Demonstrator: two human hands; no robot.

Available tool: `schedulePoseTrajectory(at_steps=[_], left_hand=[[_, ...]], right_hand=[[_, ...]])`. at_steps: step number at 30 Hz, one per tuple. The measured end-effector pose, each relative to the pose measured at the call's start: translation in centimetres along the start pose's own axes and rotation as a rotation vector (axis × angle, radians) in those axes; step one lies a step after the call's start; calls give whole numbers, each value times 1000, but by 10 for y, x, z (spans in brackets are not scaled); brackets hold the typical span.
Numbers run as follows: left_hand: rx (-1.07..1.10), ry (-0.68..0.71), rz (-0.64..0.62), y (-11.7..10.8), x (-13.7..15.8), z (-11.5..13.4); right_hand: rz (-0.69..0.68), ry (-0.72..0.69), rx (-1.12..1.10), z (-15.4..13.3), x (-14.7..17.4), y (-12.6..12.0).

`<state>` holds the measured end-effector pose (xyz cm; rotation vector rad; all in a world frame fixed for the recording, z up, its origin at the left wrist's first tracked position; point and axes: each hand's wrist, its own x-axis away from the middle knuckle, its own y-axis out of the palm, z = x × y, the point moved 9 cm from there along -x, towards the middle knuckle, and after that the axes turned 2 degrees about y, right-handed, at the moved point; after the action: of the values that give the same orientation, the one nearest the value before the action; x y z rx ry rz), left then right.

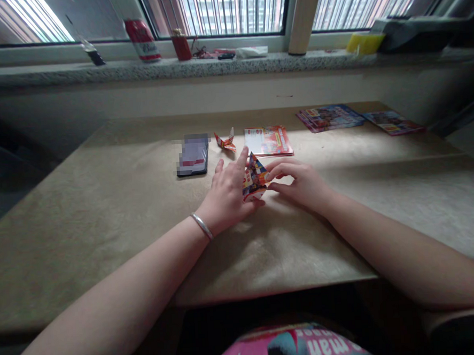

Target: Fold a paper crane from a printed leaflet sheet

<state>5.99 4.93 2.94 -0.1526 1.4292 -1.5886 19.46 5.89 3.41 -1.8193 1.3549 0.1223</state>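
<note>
A small piece of folded printed paper point(255, 179), orange, blue and white with a pointed top, is at the middle of the table between my hands. My left hand point(229, 191), a silver bangle at its wrist, holds the paper's left side and lower edge; its thumb lies along the bottom and its other fingers are spread. At the right corner, the thumb and fingertips of my right hand point(299, 181) pinch the paper. Just beyond stands a folded paper crane point(226, 142) in similar print. Part of the paper is hidden by my left hand.
A phone point(193, 155) lies left of my hands. Behind them is a stack of printed leaflets point(269, 141); more leaflets point(332, 117) lie at the far right. On the stone windowsill point(126, 72) stand a red can point(142, 40), a red lighter-like object point(181, 45) and a yellow item point(364, 44).
</note>
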Motion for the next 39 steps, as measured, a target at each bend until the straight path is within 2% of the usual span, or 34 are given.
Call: schedulePoseTrajectory(at_steps=[9,15,19,25,34,39], left_hand=[[93,116,161,-15,-1,-2],[111,165,203,-21,-2,6],[94,216,200,-21,-1,12],[90,239,144,-18,-1,15],[152,238,268,-26,0,16],[184,231,345,-34,1,15]], right_hand=[[100,-84,36,-24,2,-9],[152,76,-156,-6,3,-7],[69,123,-151,-1,3,2],[75,49,-75,-10,1,0],[104,49,-192,-8,1,1],[128,10,-151,-14,2,-4]])
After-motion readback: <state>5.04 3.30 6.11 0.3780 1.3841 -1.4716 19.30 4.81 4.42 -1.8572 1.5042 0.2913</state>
